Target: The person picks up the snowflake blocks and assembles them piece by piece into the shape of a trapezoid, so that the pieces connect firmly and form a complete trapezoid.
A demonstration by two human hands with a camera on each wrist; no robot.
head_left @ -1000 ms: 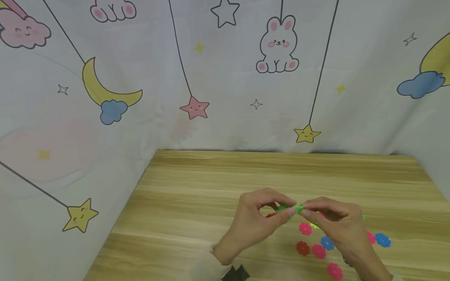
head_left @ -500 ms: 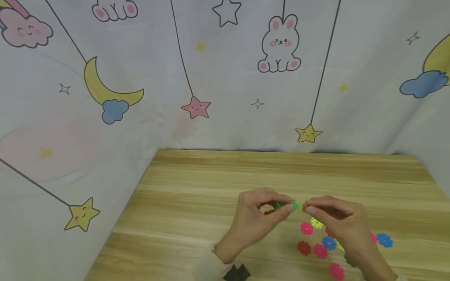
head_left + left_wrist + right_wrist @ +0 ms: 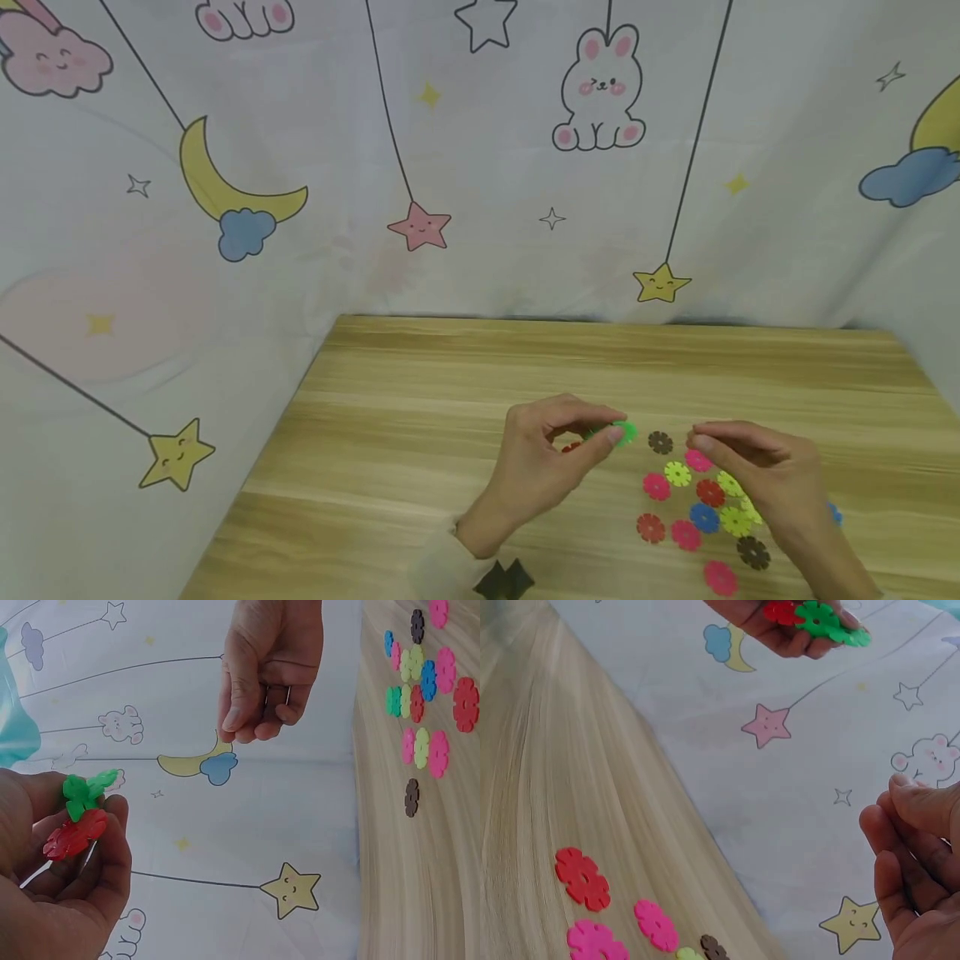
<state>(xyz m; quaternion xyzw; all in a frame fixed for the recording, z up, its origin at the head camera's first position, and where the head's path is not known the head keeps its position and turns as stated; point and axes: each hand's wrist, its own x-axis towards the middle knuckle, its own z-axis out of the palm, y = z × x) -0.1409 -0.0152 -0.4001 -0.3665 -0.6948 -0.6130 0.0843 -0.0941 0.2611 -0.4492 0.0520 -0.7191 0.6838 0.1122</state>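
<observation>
The relaxed, empty right hand (image 3: 767, 460) has moved right. The left hand (image 3: 551, 454) pinches flower-shaped green plastic discs (image 3: 826, 628), partly hidden.

glossy red plastic disc (image 3: 73, 837), shiny green plastic discs (image 3: 79, 799), smooth wood-grain tabletop (image 3: 420, 375), creased matt cloth backdrop (image 3: 487, 158)

Left hand (image 3: 543, 458) was bare; plain pale cream sleeve (image 3: 447, 569) reached to the wrist. Dark twin-pointed shape (image 3: 504, 581) showed beside it, unclear whether worn. Right hand (image 3: 772, 475) and wrist were bare too.
</observation>
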